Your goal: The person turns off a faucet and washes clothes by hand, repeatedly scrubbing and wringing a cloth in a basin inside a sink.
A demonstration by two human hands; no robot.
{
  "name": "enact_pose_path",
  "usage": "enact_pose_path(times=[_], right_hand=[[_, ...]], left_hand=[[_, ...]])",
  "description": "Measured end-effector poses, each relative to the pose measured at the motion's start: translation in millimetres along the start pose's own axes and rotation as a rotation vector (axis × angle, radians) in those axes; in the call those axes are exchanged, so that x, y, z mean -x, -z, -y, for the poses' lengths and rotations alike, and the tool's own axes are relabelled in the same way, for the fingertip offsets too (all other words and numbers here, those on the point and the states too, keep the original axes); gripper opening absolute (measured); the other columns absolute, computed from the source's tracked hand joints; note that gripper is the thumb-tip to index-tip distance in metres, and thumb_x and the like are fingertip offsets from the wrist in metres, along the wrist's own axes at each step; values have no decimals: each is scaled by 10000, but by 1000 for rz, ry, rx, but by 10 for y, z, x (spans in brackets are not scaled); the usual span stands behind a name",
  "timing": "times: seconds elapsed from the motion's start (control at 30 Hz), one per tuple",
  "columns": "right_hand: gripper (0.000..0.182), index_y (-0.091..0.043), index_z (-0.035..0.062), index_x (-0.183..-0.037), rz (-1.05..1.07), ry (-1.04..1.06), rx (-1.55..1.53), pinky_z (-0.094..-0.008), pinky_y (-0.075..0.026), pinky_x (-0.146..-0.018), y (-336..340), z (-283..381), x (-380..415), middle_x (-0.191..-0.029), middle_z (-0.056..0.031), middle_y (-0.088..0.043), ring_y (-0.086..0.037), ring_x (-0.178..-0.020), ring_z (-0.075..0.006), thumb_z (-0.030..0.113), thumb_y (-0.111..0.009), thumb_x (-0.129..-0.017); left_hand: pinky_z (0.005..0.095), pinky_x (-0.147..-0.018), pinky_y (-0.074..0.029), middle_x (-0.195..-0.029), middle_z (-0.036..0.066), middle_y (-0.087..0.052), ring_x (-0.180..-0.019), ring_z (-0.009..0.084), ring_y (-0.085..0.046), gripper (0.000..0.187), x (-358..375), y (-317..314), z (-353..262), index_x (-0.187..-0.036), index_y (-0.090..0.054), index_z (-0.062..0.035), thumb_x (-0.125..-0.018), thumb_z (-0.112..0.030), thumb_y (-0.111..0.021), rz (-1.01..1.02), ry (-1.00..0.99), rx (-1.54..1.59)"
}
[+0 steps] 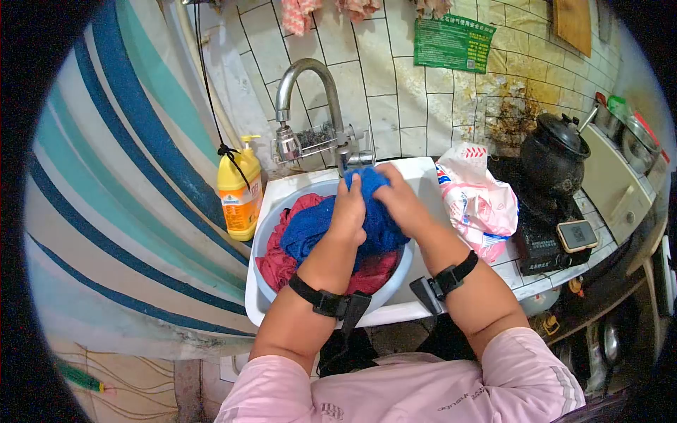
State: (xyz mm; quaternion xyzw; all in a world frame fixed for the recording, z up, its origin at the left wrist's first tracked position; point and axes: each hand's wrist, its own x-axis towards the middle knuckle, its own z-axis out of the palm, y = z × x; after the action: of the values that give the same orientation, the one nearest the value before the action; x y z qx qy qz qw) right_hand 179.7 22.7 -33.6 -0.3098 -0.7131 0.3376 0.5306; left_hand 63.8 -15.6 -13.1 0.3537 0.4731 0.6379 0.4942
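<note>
Blue cloth (pixel 384 229), one: heaped in light-blue basin (pixel 321 188), upper end bunched near rear rim, gripped by left hand (pixel 349 208) and right hand (pixel 398 197). Step, apparently: hand-rubbing or squeezing; a further squeeze calls for both grips firm. Basin contents, also: red cloth (pixel 282 257). Basin stands in white sink (pixel 423 169), towards left edge.

**A well-used kitchen, probably a home's**

Here's a white sink (pixel 427 187) under a curved tap (pixel 309 65); just along, a lidded black pot (pixel 556 158) stands over a stove (pixel 539 248) on the tiled worktop (pixel 505 273), brown stains (pixel 516 113) up the wall (pixel 536 70) behind.
</note>
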Motion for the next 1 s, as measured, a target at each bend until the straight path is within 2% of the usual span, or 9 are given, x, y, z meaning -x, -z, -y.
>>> enact_pose_path(times=[0.03, 0.1, 0.23, 0.33, 0.5, 0.63, 0.73, 0.8, 1.0], right_hand=[[407, -516, 40, -1166, 6, 173, 193, -360, -432, -875, -64, 141, 70, -1068, -159, -513, -534, -983, -278, 118, -605, -777], [391, -558, 17, -1131, -2, 124, 247, -432, -435, -895, -186, 288, 126, -1086, -256, -512, -532, -991, -411, 265, -597, -830], [388, -580, -29, -1041, -78, 60, 284, -482, -461, -823, -236, 114, -50, -1014, -306, -579, -566, -949, -466, 326, -582, -885], [342, -581, -23, -941, -92, -97, 315, -442, -477, -709, -216, 54, -115, -840, -310, -594, -602, -839, -443, 313, -603, -887], [347, -570, -22, -997, -197, -238, 433, -464, -467, -782, -4, -138, -84, -904, -287, -626, -600, -908, -449, 301, -613, -874], [296, -588, 14, -1021, -172, -172, 389, -454, -481, -813, 148, -125, -69, -937, -261, -637, -602, -930, -447, 198, -662, -801], [257, -630, 56, -965, 62, 32, 248, -406, -484, -792, 137, 18, -2, -901, -185, -649, -616, -880, -368, 75, -663, -710], [311, -654, 83, -959, 298, 184, 394, -392, -481, -804, 40, 78, 63, -940, -152, -646, -600, -931, -336, 24, -641, -654], [393, -711, 200, -1023, 899, 346, 594, -434, -374, -925, -186, 301, 205, -1133, -138, -615, -514, -1129, -307, 289, -794, -649]], left_hand=[[424, -806, -509, -1111, 137, -571, -996, 250, -586, 427, -109, 65, 112, -1249, -452, -84, -975, -411, -440, 95, 10, 76], [398, -768, -506, -1004, 120, -608, -908, 221, -612, 368, -223, 147, 160, -1110, -528, -50, -984, -376, -411, 276, 82, 219], [404, -776, -519, -1102, 137, -600, -960, 247, -616, 411, -154, 75, 169, -1199, -492, -25, -991, -365, -390, 15, 88, 53], [425, -806, -509, -1142, 157, -589, -980, 259, -610, 467, -190, 75, 98, -1246, -463, -16, -989, -400, -393, -48, 203, -91], [538, -910, -418, -1314, 195, -481, -1148, 358, -499, 544, -156, 140, -49, -1334, -417, -22, -963, -420, -427, 53, 161, -198], [516, -836, -475, -1203, 225, -541, -1009, 352, -572, 390, -329, 368, -71, -1240, -508, -22, -930, -259, -518, -114, 131, -118], [508, -754, -505, -998, 205, -594, -839, 333, -603, 224, -319, 435, -221, -1063, -582, -25, -861, -115, -551, -96, 183, -7], [501, -704, -512, -838, 152, -573, -726, 310, -584, 106, -196, 363, -364, -908, -583, -34, -810, -61, -552, -320, 129, -55], [475, -721, -492, -875, 132, -550, -825, 286, -561, 175, -195, 358, -369, -940, -560, -26, -771, -58, -587, -330, 69, -37]])
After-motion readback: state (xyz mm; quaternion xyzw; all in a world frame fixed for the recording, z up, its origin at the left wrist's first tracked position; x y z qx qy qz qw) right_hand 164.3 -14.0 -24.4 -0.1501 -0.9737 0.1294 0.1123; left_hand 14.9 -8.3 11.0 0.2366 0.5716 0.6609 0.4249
